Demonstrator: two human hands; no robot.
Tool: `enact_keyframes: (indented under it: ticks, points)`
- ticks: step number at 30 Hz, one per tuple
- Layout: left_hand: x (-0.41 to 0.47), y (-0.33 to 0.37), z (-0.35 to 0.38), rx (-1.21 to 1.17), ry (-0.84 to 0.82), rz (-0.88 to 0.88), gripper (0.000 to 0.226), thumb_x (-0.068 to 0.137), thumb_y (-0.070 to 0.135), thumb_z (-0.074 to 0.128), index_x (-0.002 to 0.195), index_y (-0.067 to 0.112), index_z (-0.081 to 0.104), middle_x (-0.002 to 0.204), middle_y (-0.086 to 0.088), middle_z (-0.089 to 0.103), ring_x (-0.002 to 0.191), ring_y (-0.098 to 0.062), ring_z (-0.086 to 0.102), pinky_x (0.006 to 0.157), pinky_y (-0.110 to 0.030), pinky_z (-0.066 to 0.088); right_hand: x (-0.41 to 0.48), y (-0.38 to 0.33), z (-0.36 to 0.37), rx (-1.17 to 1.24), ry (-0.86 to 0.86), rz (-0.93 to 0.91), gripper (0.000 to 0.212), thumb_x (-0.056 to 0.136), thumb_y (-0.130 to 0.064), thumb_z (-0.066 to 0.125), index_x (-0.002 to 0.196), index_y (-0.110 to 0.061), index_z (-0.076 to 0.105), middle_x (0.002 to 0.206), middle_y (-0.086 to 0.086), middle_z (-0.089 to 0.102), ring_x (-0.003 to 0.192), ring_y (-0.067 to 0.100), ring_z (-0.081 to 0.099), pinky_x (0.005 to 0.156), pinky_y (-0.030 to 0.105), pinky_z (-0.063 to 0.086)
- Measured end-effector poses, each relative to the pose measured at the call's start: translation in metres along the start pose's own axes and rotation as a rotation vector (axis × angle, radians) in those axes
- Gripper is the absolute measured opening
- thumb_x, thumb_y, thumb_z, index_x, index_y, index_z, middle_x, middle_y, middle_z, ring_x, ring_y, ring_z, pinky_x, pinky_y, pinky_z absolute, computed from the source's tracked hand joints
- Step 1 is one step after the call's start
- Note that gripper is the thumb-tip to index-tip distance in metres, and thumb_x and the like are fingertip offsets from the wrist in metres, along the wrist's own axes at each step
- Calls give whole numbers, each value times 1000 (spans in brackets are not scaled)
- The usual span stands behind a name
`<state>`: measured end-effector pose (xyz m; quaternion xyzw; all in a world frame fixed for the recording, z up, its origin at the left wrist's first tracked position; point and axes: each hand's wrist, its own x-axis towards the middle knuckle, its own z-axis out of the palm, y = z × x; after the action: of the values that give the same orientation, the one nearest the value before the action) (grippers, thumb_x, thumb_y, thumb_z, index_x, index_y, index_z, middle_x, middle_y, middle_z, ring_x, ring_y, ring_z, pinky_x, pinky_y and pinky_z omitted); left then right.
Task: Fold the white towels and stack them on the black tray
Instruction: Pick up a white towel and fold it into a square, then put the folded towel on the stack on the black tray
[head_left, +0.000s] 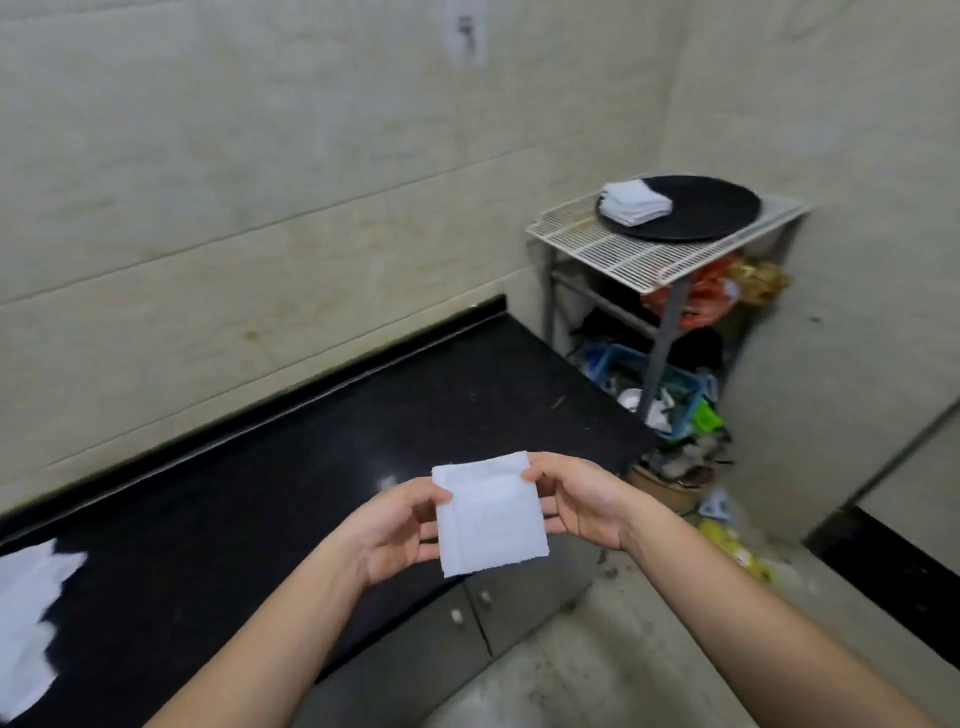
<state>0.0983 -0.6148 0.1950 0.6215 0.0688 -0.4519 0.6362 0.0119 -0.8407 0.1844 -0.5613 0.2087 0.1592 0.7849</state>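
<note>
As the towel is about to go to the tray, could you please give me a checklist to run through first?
1. Grip: left hand and right hand pinch the small folded white cloth towel: ok.
2. Fold: flat, roughly square: ok.
3. Room: the round black tray shows bare surface: ok.
4. Pile: the stack of folded white towels on the tray sits even: ok.
5. Support: tray steady on the white wire rack: cannot tell.
6. Remaining: white cloth lies on the black countertop, far left: not ok.
</note>
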Motion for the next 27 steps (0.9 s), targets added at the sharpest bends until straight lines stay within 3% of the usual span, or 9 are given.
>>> enact_keyframes:
  ticks: [7, 11, 22, 27]
  points:
    - [82, 30, 96, 81, -72, -2, 34, 90, 6, 58, 123, 10, 63, 115, -15, 72, 99, -29, 71, 83, -47, 58, 1, -20, -108, 121, 149, -18, 32, 98, -12, 50, 124, -18, 67, 125, 16, 69, 106, 33, 71, 83, 43, 58]
    - [147, 68, 133, 123, -158, 10, 35, 90, 5, 59, 125, 11, 61, 121, -19, 68, 98, -31, 71, 86, -49, 58, 21, -52, -159, 100, 236, -48, 31, 101, -13, 48, 125, -22, 66, 122, 13, 71, 106, 31, 71, 90, 45, 58]
    - [264, 243, 226, 129, -267, 148, 31, 94, 7, 58, 124, 12, 59, 104, -13, 72, 81, -25, 73, 67, -41, 60, 81, -235, -261, 5, 329, -160, 27, 104, -18, 49, 129, -19, 61, 118, 9, 73, 105, 29, 72, 90, 46, 58]
    - [309, 297, 262, 150, -254, 173, 34, 94, 8, 57, 128, 11, 57, 108, -10, 71, 78, -22, 73, 67, -39, 60, 115, -295, -310, -23, 342, -198, 26, 104, -16, 48, 126, -19, 63, 118, 10, 73, 105, 27, 72, 88, 43, 60]
